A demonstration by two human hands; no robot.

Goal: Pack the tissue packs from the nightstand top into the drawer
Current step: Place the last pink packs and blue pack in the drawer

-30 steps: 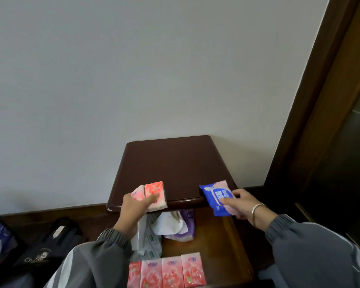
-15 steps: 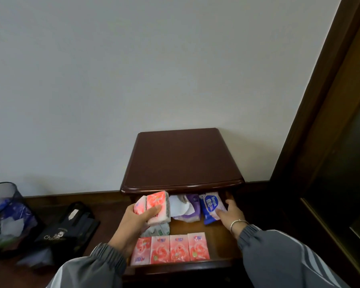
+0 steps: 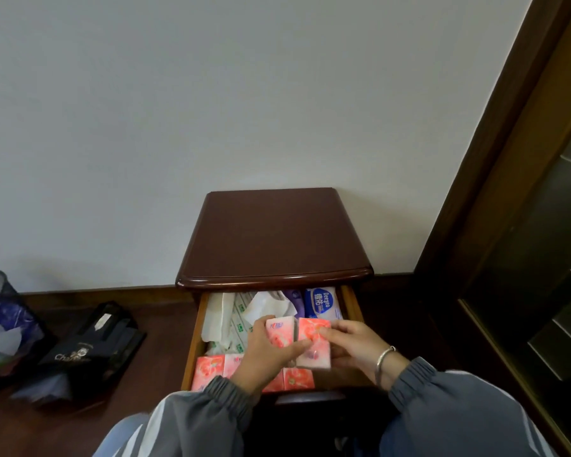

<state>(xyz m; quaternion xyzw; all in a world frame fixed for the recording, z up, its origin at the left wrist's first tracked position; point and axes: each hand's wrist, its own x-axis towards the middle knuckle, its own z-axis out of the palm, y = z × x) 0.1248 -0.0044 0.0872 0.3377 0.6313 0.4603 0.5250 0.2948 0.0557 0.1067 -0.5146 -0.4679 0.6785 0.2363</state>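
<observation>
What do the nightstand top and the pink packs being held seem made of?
The nightstand top: likely wood under a glossy dark varnish; light glints along its rounded front edge. The pink packs: probably thin printed plastic film over soft tissue; faint sheen, slightly blurred.

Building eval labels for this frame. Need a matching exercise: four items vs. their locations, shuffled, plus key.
Items:
1. blue wipes pack
2. pair of pink packs
3. pink pack row
4. black bag

Places:
A. on the floor, left of the nightstand
B. back right corner of the drawer
C. gripped between left hand and right hand
D. along the drawer's front edge

Pairs: 1-B, 2-C, 3-D, 4-A
</observation>
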